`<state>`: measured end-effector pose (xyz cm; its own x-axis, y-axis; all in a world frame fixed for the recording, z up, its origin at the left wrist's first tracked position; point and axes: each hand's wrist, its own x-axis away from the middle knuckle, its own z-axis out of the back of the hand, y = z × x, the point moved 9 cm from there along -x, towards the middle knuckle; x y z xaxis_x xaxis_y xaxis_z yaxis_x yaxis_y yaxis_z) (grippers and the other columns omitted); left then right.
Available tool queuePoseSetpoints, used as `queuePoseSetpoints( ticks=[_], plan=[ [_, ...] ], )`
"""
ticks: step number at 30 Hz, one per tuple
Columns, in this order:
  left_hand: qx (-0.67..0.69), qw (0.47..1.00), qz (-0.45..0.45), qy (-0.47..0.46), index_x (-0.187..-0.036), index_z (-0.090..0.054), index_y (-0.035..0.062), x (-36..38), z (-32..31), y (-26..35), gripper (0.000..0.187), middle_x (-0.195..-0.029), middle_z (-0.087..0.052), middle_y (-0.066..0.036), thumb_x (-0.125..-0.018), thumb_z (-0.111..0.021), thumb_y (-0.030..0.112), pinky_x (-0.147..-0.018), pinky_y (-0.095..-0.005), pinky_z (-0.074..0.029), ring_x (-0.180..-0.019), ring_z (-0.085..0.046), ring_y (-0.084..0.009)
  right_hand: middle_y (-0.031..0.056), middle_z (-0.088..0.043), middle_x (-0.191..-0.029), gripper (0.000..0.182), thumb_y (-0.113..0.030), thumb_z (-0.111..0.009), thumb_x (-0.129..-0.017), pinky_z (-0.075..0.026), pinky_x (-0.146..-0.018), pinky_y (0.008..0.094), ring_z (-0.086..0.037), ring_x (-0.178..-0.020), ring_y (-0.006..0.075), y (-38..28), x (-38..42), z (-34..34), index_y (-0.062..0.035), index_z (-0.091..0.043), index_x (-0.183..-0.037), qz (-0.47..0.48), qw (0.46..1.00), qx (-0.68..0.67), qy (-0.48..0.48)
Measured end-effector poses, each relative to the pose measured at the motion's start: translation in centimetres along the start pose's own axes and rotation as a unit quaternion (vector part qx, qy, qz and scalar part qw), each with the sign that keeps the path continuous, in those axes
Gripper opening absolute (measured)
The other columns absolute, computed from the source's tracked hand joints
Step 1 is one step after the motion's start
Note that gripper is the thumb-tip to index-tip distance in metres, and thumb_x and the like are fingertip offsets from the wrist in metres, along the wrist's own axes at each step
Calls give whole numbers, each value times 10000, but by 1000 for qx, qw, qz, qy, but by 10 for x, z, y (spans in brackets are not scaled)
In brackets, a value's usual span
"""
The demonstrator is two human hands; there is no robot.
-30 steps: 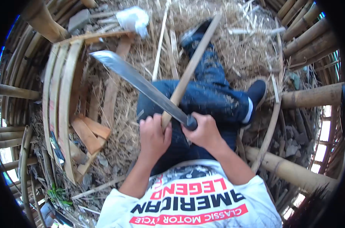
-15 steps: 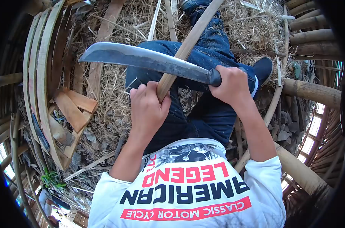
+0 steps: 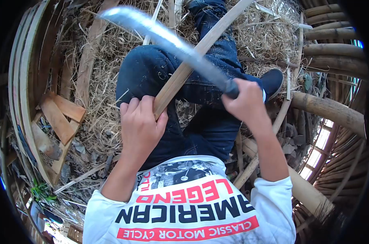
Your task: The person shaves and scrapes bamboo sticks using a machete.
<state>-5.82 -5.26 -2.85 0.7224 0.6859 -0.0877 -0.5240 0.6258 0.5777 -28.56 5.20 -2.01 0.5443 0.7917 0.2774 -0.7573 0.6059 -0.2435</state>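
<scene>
My left hand [image 3: 140,124] is closed round the near end of a long bamboo strip [image 3: 172,88], which slants up and away to the right across my jeans [image 3: 145,67]. In my right hand [image 3: 246,101] is the dark handle of a machete [image 3: 164,38]. Its broad blade, smeared by motion, points up to the left and crosses over the strip in this view. My fingers wrap the handle with the thumb toward me.
Dry shavings [image 3: 105,101] cover the ground around my legs. Long wooden slats [image 3: 23,85] and short board pieces [image 3: 58,122] stand at the left. A thick bamboo pole [image 3: 330,110] and bamboo walling [image 3: 326,32] are at the right.
The machete's tip has swung upward and its blade now tilts more steeply. My left hand and the strip's near end appear lower and further left, as the whole view has shifted.
</scene>
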Motion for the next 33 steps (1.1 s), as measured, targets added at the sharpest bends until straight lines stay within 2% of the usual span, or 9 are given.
queuePoseSetpoints(
  ticks=[4,8,12,18,20,22,26,30,33],
  plan=[
    [-3,1000,2,-2,-924,-580,43,3,-2,-7,252,-773,-595,-89,-784,-726,194,-717,-411,-384,-744,-549,-283,206,-692,-781,211,-253,-726,-716,-557,-734,470,-682,-780,406,-5,-17,10,-59,-691,-791,36,999,2,0],
    [11,1000,3,-10,-913,-576,51,-3,1,-4,239,-759,-577,-84,-785,-724,188,-716,-410,-380,-738,-542,-279,210,-676,-746,206,-228,-699,-738,-528,-684,438,-681,-754,398,55,-49,40,-30,-695,-796,-74,994,-31,69],
    [29,1000,2,-3,-898,-573,37,-5,0,-3,207,-750,-545,-111,-789,-723,128,-703,-416,-356,-727,-507,-307,211,-621,-647,204,-179,-664,-747,-501,-629,407,-668,-643,345,80,-60,50,22,-642,-719,-98,988,-64,103],
    [60,998,22,-15,-891,-562,31,-4,-2,-12,196,-751,-536,-115,-791,-709,111,-710,-416,-354,-731,-503,-309,209,-625,-642,204,-185,-663,-743,-507,-653,421,-645,-660,410,38,-52,22,16,-638,-725,6,993,-96,62],
    [51,998,22,-26,-895,-560,29,-4,-3,-11,205,-755,-535,-113,-786,-711,116,-714,-417,-353,-735,-502,-308,201,-628,-634,215,-193,-663,-749,-506,-647,412,-652,-639,378,61,-71,32,20,-640,-725,-24,993,-43,109],
    [41,999,21,-29,-898,-558,28,-6,-3,-10,214,-760,-534,-111,-782,-712,120,-718,-418,-353,-740,-500,-307,157,-602,-572,223,-188,-650,-776,-478,-579,378,-620,-548,233,89,-92,39,25,-637,-711,-84,985,-101,107],
    [31,999,13,-29,-904,-558,31,-8,-4,-9,233,-767,-534,-105,-768,-720,128,-725,-418,-354,-745,-500,-304,144,-583,-554,213,-164,-659,-769,-470,-564,371,-602,-531,208,83,-91,42,29,-621,-688,-62,986,-105,117],
    [17,1000,9,-24,-898,-565,47,-10,-6,-8,242,-742,-554,-91,-765,-728,168,-707,-400,-368,-728,-517,-272,197,-639,-648,189,-178,-682,-737,-510,-628,407,-672,-642,360,41,-70,29,7,-649,-723,13,996,-47,79],
    [26,999,21,-30,-898,-560,38,-8,-7,-8,230,-749,-528,-109,-767,-727,126,-721,-409,-363,-732,-509,-299,204,-643,-656,204,-197,-678,-738,-513,-639,403,-680,-667,367,69,-85,27,7,-669,-744,-54,994,-57,78]
  ],
)
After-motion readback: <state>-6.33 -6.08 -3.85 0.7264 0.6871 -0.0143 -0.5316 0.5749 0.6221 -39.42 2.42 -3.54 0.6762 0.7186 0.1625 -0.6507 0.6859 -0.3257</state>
